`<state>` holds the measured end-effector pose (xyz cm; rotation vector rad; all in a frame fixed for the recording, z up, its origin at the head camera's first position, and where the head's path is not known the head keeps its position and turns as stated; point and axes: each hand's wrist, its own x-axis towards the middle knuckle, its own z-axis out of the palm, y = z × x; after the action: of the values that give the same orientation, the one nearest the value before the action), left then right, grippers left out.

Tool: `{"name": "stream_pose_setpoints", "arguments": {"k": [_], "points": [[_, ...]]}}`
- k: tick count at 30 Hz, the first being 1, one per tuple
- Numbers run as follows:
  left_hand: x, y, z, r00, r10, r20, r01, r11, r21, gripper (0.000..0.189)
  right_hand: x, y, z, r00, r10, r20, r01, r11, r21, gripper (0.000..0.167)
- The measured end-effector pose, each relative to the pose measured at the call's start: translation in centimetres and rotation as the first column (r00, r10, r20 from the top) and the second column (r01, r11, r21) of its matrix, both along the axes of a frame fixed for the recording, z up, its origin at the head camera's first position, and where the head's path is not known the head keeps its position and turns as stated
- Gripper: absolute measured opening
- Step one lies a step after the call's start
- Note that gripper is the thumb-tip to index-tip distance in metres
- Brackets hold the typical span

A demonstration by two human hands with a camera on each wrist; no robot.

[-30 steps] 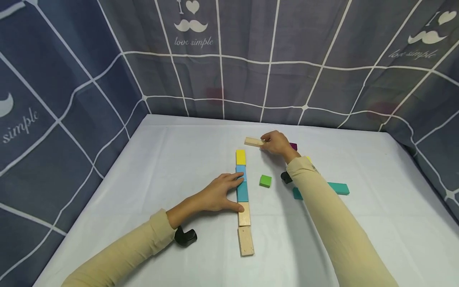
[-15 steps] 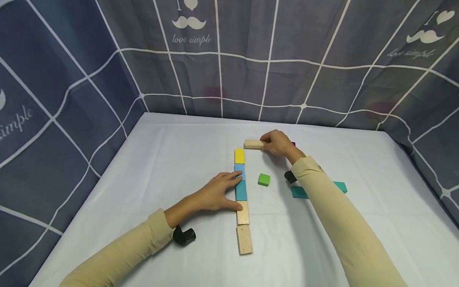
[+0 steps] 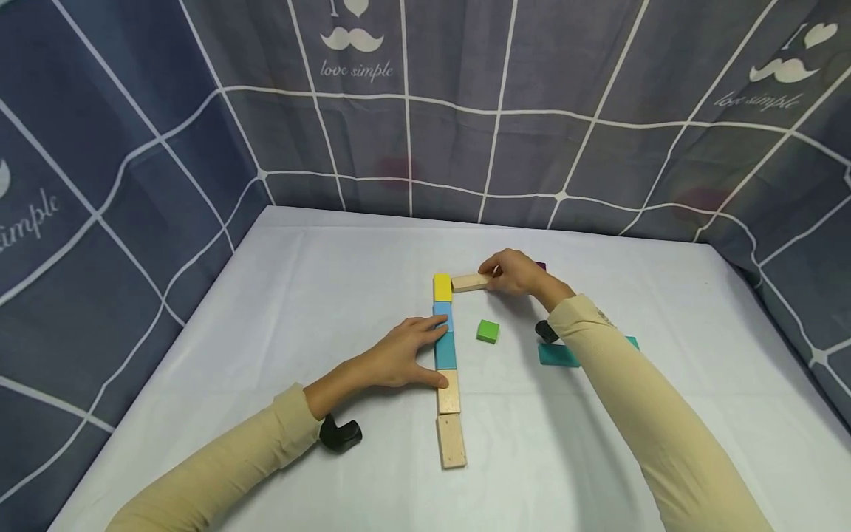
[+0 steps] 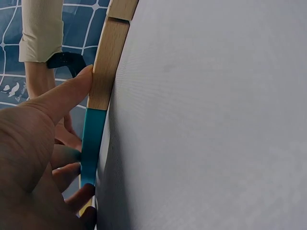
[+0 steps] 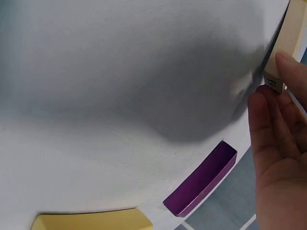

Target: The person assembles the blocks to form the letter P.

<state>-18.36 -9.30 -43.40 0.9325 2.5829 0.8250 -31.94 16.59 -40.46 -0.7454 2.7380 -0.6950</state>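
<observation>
A straight row of blocks runs away from me in the head view: two plain wooden blocks (image 3: 452, 442) nearest, then a teal-blue block (image 3: 445, 353), a lighter blue block (image 3: 441, 309) and a yellow block (image 3: 442, 287) at the far end. My left hand (image 3: 399, 358) rests along the row's left side, thumb on a wooden block and fingertips on the blue ones. With thumb and fingers, my right hand (image 3: 515, 273) pinches one end of another wooden block (image 3: 468, 283). That block lies crosswise, its left end at the yellow block's right side.
A small green block (image 3: 487, 331) sits right of the row. Farther right lies a teal block (image 3: 557, 355), partly behind the right sleeve. The right wrist view shows a purple block (image 5: 201, 179) and a second yellow block (image 5: 93, 221). A patterned curtain (image 3: 452, 148) hangs beyond the table.
My right hand has brought the wooden block nearer to me, from beyond the row's far end to beside the yellow block. The left hand has stayed on the row.
</observation>
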Motion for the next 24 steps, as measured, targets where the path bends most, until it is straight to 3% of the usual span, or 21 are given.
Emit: {"name": "stream_pose_setpoints", "arguments": {"k": [24], "points": [[-0.16,0.06,0.01,1.0,-0.011,-0.016,0.011,1.0,-0.012,0.094,0.12,-0.7,-0.5,0.999,-0.022,-0.031,0.022,1.0,-0.014,0.033]]}}
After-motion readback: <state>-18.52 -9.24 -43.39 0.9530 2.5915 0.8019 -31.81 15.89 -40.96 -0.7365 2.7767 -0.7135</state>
